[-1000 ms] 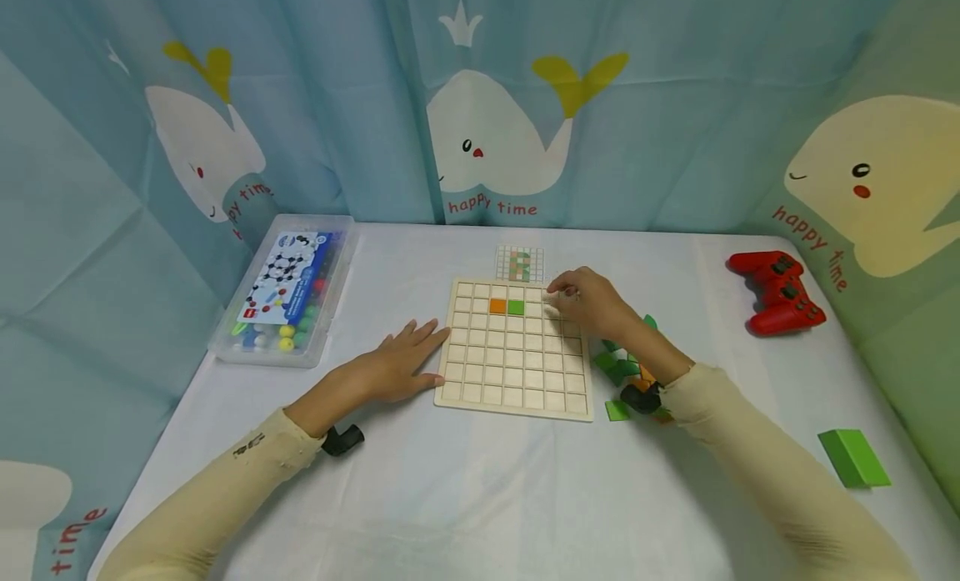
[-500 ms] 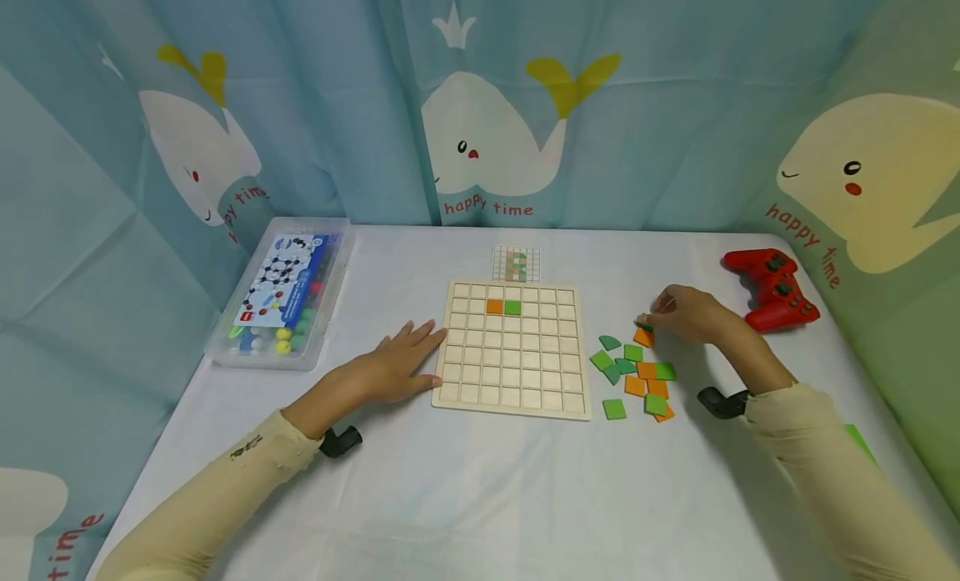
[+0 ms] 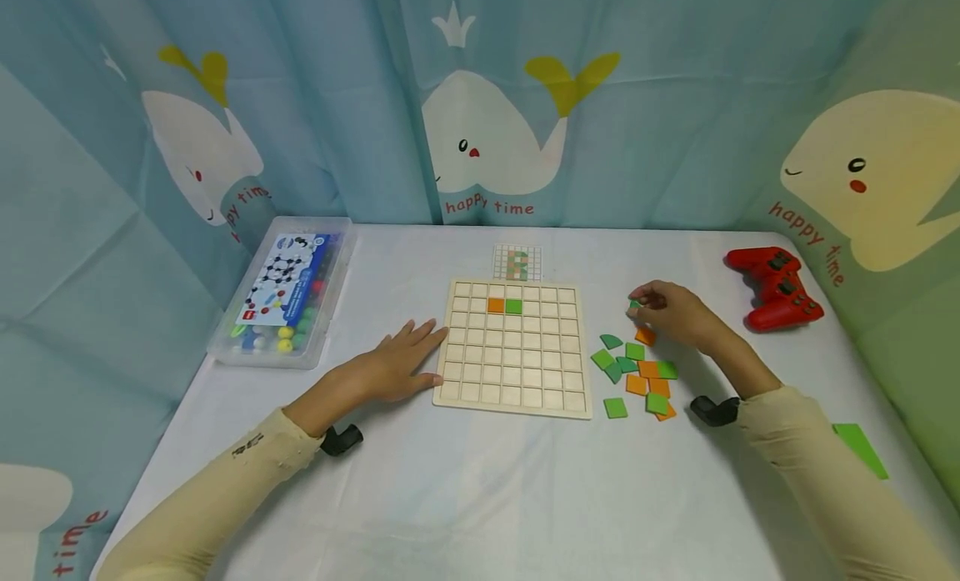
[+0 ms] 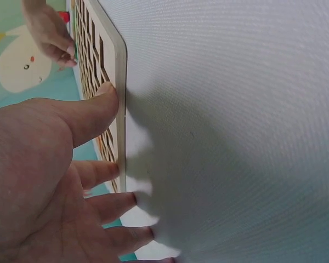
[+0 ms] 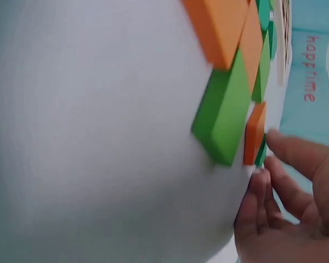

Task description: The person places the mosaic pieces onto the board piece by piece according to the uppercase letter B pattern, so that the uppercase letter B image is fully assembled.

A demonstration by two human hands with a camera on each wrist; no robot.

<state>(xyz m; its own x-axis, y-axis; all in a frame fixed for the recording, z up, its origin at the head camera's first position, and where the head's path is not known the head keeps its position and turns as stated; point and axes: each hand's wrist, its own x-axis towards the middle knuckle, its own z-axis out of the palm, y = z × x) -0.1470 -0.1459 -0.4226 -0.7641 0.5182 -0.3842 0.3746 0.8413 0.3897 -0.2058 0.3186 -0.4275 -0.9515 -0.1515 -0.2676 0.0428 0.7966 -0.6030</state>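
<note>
Red "happy time" lettering (image 3: 489, 206) on the whale-print curtain (image 3: 667, 172); box label (image 3: 281, 279) print too small for reading

Right hand (image 3: 671, 314) gone from board (image 3: 512, 348) to loose tiles (image 3: 634, 352); dark green piece (image 3: 634, 303) shifted slightly boardward.

This looks like a curtained-off play nook; whether inside a home cannot be told. Blue-green fabric curtains (image 3: 345, 139) printed with cartoon white whales (image 3: 498, 135) stand from nine through twelve to three o'clock round a white cloth-covered table (image 3: 465, 481). Playthings mark it: a clear plastic box of coloured balls (image 3: 281, 281) at ten, a red game controller (image 3: 783, 287) at two, a pale square gridded board (image 3: 517, 360) central.
</note>
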